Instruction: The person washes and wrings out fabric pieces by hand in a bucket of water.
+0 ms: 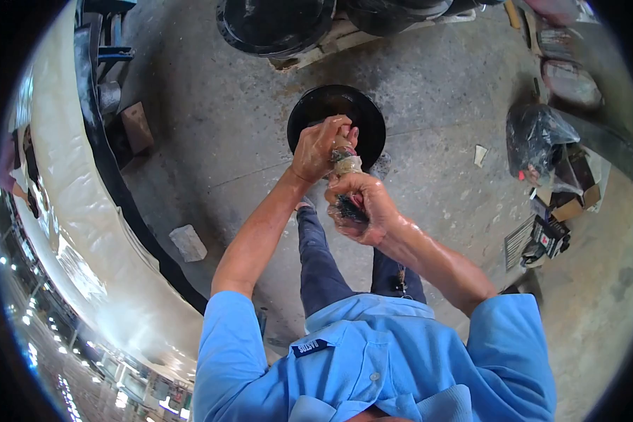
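Observation:
Both my hands grip a wet, twisted rag [348, 164], dark in places and beige in others. My left hand [319, 149] is closed around its far end, over a round black bucket [378, 133] on the floor. Nearer to my body, my right hand [364, 205] is wrapped around the other end, and a dark part of the rag shows between its fingers. Both hands and forearms look wet. The fingers hide much of the rag, and the inside of the bucket is too dark to make out.
Large black drums [278, 24] stand on a pallet ahead. A long, shiny cream-coloured sheet [84, 204] curves along my left side. On the floor lie a white block [188, 243] and a reddish-brown block [137, 128]. To the right are a black plastic bag [538, 137] and a cardboard box [580, 200].

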Motion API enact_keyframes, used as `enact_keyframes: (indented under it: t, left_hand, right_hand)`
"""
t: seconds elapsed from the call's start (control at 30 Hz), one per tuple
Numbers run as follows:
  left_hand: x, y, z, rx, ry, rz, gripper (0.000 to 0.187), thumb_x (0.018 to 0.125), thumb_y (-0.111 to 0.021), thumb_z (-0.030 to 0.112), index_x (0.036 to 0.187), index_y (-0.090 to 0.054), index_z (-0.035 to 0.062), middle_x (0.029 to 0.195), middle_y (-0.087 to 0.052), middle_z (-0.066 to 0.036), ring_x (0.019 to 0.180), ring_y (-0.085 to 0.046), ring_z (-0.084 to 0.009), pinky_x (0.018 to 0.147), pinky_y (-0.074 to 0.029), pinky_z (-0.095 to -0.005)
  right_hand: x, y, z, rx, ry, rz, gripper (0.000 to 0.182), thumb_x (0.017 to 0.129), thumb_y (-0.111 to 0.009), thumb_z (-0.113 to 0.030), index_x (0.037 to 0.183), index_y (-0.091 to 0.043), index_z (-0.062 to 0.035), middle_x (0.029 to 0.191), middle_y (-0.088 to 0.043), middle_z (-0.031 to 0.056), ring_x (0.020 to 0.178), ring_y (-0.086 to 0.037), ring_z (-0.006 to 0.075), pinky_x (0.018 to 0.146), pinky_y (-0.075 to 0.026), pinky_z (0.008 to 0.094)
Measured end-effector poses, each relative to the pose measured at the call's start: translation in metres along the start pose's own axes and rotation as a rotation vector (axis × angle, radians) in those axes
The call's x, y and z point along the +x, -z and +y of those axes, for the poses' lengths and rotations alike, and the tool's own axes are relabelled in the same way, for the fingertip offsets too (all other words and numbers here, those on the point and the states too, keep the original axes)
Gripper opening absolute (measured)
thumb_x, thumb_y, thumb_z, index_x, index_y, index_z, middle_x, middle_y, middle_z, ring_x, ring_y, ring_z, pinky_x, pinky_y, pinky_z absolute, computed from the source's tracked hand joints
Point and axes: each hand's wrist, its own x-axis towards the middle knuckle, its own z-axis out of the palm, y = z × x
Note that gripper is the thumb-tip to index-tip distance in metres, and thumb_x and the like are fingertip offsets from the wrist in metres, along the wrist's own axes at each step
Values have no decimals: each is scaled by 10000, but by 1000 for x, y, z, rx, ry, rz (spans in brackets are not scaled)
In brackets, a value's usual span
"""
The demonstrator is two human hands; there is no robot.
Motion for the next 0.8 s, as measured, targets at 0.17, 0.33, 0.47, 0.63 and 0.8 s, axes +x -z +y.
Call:
enact_keyframes:
  t: [0.17, 0.33, 0.47, 0.63, 0.8]
  left_hand:
    - [4, -21, 12, -129, -64, 239, 424, 738, -763, 19, 1100, -549, 76, 732, -632, -63, 577, -628, -203, 493, -498, -291]
    - [-2, -38, 20, -118, 264, 255, 318, 831, -709, 100, 1112, -561, 83, 757, -577, -10, 597, -537, -92, 585, -476, -269]
    - [-21, -52, 30, -162, 340, 207, 314, 830, -713, 112, 1105, -565, 77, 762, -583, -17, 615, -542, -91, 592, -475, -266]
    - [-30, -53, 21, -226, 435, 187, 310, 829, -719, 127, 1095, -569, 70, 768, -591, -25, 637, -549, -90, 602, -474, -263]
    - [-38, -58, 7, -286, 547, 179, 309, 828, -724, 142, 1085, -574, 63, 775, -599, -33, 659, -555, -88, 612, -473, -259]
  right_hand:
    - [-5, -25, 1, 340, -68, -39, 131, 752, -578, -170, 839, -480, -154, 614, -455, -15, 393, -366, 126, 324, -219, 249]
    - [13, -39, -10, 652, -20, -260, 113, 770, -575, -200, 714, -486, -161, 624, -423, -32, 417, -344, 117, 334, -211, 256]
    - [39, -50, -28, 747, 64, -267, 231, 782, -580, -202, 622, -416, -175, 597, -374, -47, 415, -300, 107, 339, -188, 239]
    - [54, -37, -38, 617, 28, -126, 324, 800, -644, -177, 604, -387, -174, 572, -378, -53, 421, -329, 94, 329, -165, 222]
    - [48, -36, -40, 476, 127, -80, 254, 814, -716, -200, 693, -512, -111, 641, -500, 14, 469, -477, 153, 301, -313, 225]
